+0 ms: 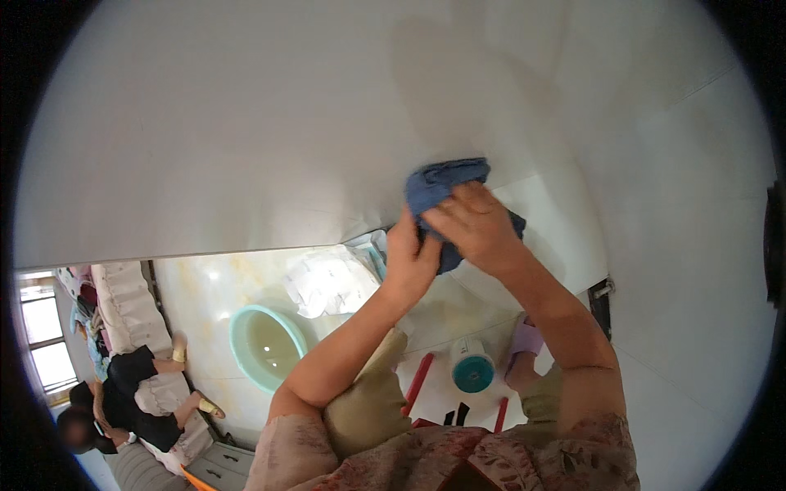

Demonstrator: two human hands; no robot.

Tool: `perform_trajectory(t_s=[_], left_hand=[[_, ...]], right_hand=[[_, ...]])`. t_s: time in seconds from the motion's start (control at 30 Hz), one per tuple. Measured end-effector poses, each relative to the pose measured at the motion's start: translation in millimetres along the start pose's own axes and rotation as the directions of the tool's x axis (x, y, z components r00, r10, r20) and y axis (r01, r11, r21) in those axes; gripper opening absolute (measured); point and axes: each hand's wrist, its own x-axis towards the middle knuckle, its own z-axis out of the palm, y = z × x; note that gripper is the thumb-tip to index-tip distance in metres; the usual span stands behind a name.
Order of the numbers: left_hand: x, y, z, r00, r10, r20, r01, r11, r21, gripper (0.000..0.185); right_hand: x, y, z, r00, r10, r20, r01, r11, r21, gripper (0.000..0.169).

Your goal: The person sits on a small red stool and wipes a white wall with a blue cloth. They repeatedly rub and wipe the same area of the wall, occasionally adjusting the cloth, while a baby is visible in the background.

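Observation:
A folded blue cloth [430, 187] is in front of me, close to a large smooth white panel [245, 141]. My right hand [479, 230] grips it from above, fingers bent over the fabric and slightly blurred. On its lower left side my left hand [410, 258] holds the same cloth, with thumb and fingers around it. Darker folds hang below and stick out to the right of my right hand. Whether the cloth touches the panel is hard to tell.
A pale green basin [236, 344] of cloudy water stands on the tiled floor, near a white plastic bag [331, 279]. Between my legs is a tub with a teal lid [473, 374], by red stool legs [419, 383]. A person [132, 393] sits on a sofa at left.

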Motion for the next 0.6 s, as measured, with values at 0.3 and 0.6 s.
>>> perform_trajectory(t_s=[0.3, 0.6], left_hand=[[0, 19, -3, 0.998, 0.054, 0.036, -0.056, 0.997, 0.054, 0.013], [-15, 16, -27, 0.969, 0.008, -0.249, -0.04, 0.991, -0.124, 0.018]], right_hand=[[9, 8, -18, 0.992, -0.106, 0.065, 0.109, 0.993, -0.044, 0.034], [45, -24, 10, 0.985, -0.168, -0.042, 0.172, 0.978, 0.117, 0.035]])
